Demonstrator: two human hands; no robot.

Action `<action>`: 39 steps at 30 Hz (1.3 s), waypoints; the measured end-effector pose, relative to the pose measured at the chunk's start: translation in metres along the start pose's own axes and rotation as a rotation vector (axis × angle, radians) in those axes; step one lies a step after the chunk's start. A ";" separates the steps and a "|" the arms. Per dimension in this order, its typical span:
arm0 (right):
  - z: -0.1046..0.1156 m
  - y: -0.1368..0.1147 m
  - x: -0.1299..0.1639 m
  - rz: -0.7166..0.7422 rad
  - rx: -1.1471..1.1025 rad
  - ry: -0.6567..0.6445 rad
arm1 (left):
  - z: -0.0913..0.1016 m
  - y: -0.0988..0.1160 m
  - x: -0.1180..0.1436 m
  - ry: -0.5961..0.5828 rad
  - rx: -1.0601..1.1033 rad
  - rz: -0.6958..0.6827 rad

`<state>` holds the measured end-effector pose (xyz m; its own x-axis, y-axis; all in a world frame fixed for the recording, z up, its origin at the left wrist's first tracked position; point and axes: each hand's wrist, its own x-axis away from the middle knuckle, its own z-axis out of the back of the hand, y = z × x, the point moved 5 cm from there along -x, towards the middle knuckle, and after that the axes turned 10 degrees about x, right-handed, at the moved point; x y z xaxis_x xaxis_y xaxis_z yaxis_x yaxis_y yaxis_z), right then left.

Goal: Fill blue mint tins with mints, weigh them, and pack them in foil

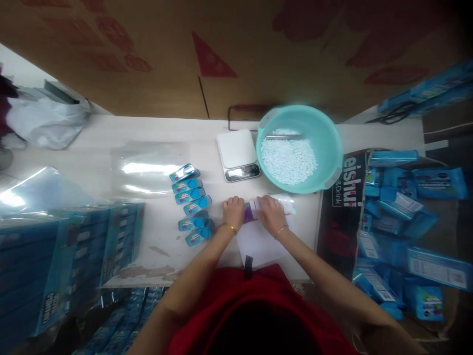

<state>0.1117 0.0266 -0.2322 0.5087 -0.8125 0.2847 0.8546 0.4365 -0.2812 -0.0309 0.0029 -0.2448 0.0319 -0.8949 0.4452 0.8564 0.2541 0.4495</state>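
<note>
A small purple-and-white packet or strip [250, 212] lies flat between my two hands, over a white sheet [258, 244]; its exact kind is blurred. My left hand [233, 212] has its fingers curled together at the packet's left end. On its right part rest the bent fingers of my right hand [272, 215], beside a shiny film-like edge [290, 204]. Several small blue packs [192, 185] stand in a slanting column to the left of my left hand. Beyond the hands sits a white digital scale [237, 150] with nothing on its plate.
A turquoise basin [327, 148] holds white pellets [290, 160] and a metal tool [284, 137]. Blue packs fill an open carton [338, 222] at right. Stacked blue boxes [84, 251] stand left, clear plastic film [148, 170] behind them. Black scissors [397, 113] lie far right; cardboard [166, 93] walls the back.
</note>
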 end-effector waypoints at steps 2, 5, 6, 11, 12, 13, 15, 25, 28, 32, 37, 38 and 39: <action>0.005 -0.001 -0.012 0.036 0.065 0.065 | 0.002 -0.002 0.001 -0.023 0.033 -0.031; 0.006 -0.003 -0.033 0.082 0.019 -0.007 | 0.019 -0.003 -0.001 0.023 -0.004 -0.101; 0.005 -0.003 -0.039 0.079 -0.003 -0.042 | 0.026 -0.001 -0.002 0.060 -0.032 -0.143; 0.006 -0.005 -0.054 0.046 -0.042 -0.122 | 0.036 0.003 -0.004 0.137 -0.122 -0.340; 0.007 -0.005 -0.055 0.039 -0.044 -0.136 | 0.033 0.003 -0.003 0.138 -0.128 -0.357; 0.007 -0.006 -0.056 0.033 -0.045 -0.149 | 0.031 0.004 -0.002 0.141 -0.129 -0.369; 0.006 -0.005 -0.056 0.025 -0.035 -0.161 | 0.025 0.006 0.005 0.152 -0.119 -0.382; 0.007 -0.002 -0.046 0.050 -0.211 0.098 | 0.074 0.009 0.073 0.479 0.883 0.043; 0.030 -0.026 -0.031 0.048 -0.726 0.183 | 0.087 -0.010 0.076 0.605 1.306 0.241; 0.049 -0.069 -0.024 -0.016 -1.075 0.032 | 0.097 -0.031 0.077 0.694 1.440 0.326; 0.065 -0.103 -0.047 0.007 -1.077 0.094 | 0.114 -0.060 0.081 0.793 1.379 0.351; 0.067 -0.109 -0.057 0.048 -1.041 0.122 | 0.119 -0.066 0.080 0.822 1.351 0.336; 0.069 -0.114 -0.067 0.089 -0.987 0.158 | 0.125 -0.073 0.079 0.859 1.308 0.321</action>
<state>-0.0128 0.0581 -0.1555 0.4861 -0.8655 0.1208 0.3086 0.0406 -0.9503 -0.1554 -0.0404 -0.1458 0.7702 -0.5612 0.3030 -0.2401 0.1850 0.9530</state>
